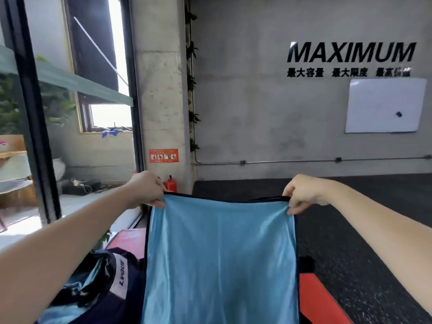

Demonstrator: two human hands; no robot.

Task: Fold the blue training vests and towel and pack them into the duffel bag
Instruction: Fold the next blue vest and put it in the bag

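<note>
Vest (219, 258) hangs flat, probably doubled, its corners pinched by left hand (147, 190) and right hand (301, 195); keep edges level while folding.

left hand (147, 189): bare; no sleeve | right hand (304, 192): bare (no rings or watch visible)

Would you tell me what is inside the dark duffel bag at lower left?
The duffel bag gapes open with light blue fabric bunched inside. Its bottom is out of frame and the held blue cloth covers its right side.
</note>
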